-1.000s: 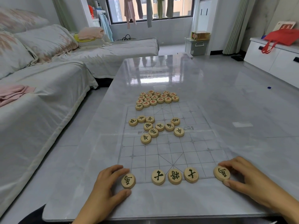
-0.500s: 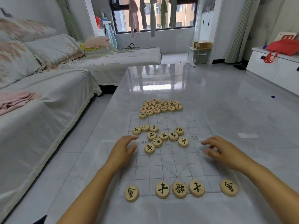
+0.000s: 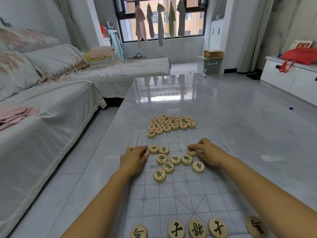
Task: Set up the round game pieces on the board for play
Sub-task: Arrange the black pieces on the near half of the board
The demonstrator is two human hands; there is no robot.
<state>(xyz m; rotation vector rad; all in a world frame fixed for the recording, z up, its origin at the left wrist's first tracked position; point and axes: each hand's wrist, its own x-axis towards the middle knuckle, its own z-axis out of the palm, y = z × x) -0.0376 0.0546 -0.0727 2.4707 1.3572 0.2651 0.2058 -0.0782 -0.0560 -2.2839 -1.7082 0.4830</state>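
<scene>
Head view, nearest first: five black-lettered pieces [image 3: 197, 229] line the near edge of the board [image 3: 180, 194], presumably the back rank going in. Mid-board, the left hand [image 3: 135, 157] curls its fingers over the left-edge piece [image 3: 146, 152] of the loose black pile [image 3: 175, 159], and the right hand [image 3: 208, 152] pinches the right-edge piece [image 3: 191, 151]. My guess is it's a matched pair. The pieces are flat wooden discs, the board a thin clear gridded sheet on a glossy table [image 3: 240, 134]. The red pile [image 3: 169, 124] waits farthest.

Both hands have let go of the near row's end pieces [image 3: 138, 231], which now lie behind them, and have reached forward to the loose black-lettered cluster. The left hand [image 3: 135, 158] now curls its fingertips over the leftmost black piece [image 3: 146, 152]. The right hand [image 3: 208, 152] pinches the rightmost black piece [image 3: 191, 151].
</scene>
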